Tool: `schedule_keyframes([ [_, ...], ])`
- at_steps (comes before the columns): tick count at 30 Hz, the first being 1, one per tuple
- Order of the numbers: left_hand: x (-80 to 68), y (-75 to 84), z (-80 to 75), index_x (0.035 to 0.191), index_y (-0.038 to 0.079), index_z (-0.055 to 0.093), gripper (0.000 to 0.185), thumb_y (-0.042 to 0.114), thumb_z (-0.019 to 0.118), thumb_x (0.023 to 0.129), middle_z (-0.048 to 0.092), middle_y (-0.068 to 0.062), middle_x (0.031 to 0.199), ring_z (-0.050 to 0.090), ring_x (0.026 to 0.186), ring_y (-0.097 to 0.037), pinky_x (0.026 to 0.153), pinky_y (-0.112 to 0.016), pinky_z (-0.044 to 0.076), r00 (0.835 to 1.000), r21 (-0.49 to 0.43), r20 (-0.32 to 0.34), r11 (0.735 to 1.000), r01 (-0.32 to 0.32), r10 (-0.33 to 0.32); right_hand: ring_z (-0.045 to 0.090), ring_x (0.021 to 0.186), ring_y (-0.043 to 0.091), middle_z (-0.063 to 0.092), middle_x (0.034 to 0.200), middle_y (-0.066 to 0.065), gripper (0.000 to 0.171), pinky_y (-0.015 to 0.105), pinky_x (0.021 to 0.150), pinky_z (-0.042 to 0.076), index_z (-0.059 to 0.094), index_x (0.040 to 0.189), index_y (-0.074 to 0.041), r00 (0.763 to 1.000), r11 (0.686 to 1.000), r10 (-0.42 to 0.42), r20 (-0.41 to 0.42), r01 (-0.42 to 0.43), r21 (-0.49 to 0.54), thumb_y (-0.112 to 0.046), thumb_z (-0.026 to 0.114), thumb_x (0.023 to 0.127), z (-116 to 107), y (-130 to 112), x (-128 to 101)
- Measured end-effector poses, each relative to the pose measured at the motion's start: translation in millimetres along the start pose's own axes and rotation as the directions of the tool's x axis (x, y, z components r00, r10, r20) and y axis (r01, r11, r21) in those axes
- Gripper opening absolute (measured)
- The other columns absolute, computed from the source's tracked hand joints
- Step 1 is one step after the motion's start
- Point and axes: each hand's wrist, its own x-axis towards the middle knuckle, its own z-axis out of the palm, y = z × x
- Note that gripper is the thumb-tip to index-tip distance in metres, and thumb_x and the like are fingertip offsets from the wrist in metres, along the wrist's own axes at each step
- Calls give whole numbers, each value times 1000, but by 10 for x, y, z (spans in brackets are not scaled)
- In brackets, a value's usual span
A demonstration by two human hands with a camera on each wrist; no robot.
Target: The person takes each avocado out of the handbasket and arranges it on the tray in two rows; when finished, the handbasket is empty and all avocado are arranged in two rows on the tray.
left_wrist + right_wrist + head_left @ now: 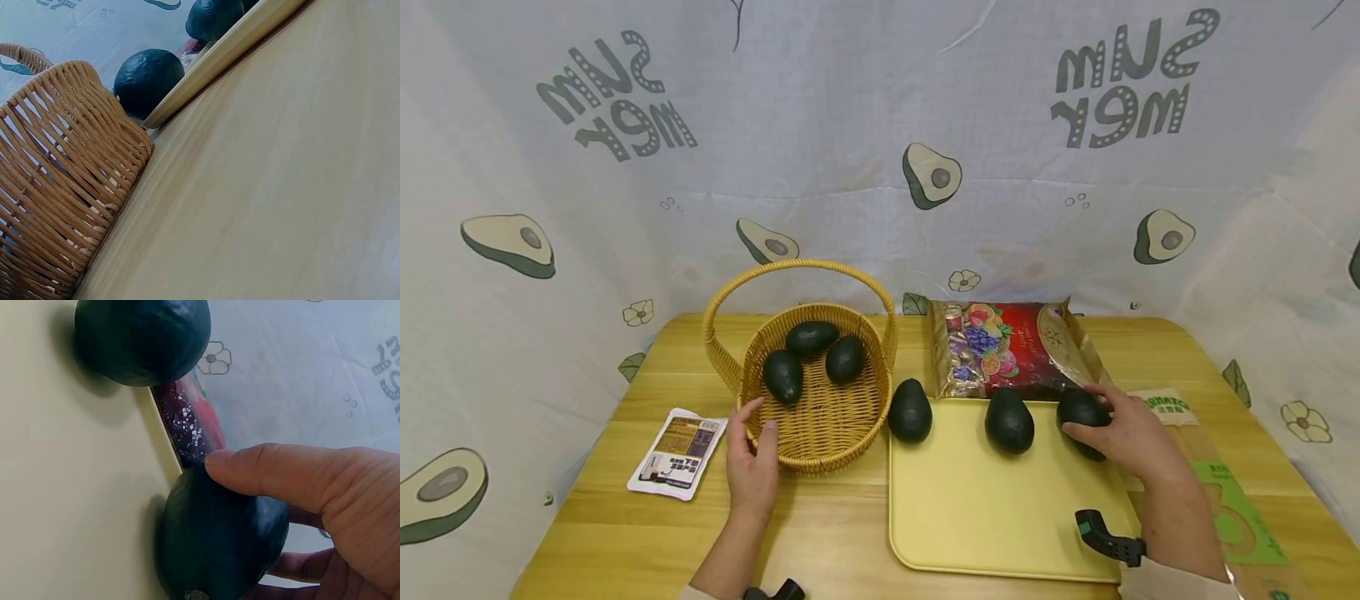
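Note:
A wicker basket (820,392) with a hoop handle holds three dark avocados (812,337). My left hand (760,425) rests against its front-left wall with the fingers fairly straight; the left wrist view shows only the basket's wall (56,175). On the yellow tray (1000,517), my right hand (1084,415) grips a dark avocado (1075,404) at the back right corner. In the right wrist view the thumb lies over this avocado (219,544) and fingers curl under it. A second avocado (1009,419) lies mid-tray, and a third (910,410) sits at the tray's left corner beside the basket.
A red snack bag (1007,346) lies behind the tray. A white sachet (677,452) sits left of the basket. A clear bag with green print (1232,500) lies at the table's right edge. Avocado-print cloth hangs all around the wooden table (820,517).

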Motion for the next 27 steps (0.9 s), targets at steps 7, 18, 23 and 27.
schedule_keyframes([
  [7,-1,2,-1,122,-3,49,32,-2,50,90,45,-14,125,30,128,-31,103,-49,18,1000,-1,2,1000,0,0,40,107,52,40,121,38,85,59,79,39,35,135,1,1000,1000,-7,-13,7,-19,-53,66,78,1,-13,8],
  [18,-1,1,-5,123,-5,48,33,-1,49,91,43,-14,126,27,130,-34,103,-50,17,1000,-2,11,1000,10,-10,39,112,51,37,127,37,83,59,81,39,30,138,3,999,998,-44,24,43,41,-46,66,81,14,-41,-10],
  [23,-4,11,-8,123,-4,48,32,0,49,91,43,-13,126,26,130,-34,104,-50,17,1000,0,14,1000,14,-14,39,111,51,39,125,37,80,57,78,41,31,139,2,998,997,-49,27,47,62,-44,65,83,10,-22,-5],
  [27,-6,11,-9,123,-5,47,32,1,49,92,43,-14,126,26,130,-35,104,-49,17,1000,-6,15,1000,4,-4,40,109,52,39,124,38,82,58,79,40,31,139,2,1000,999,-22,13,21,38,-47,64,82,6,-2,3],
])
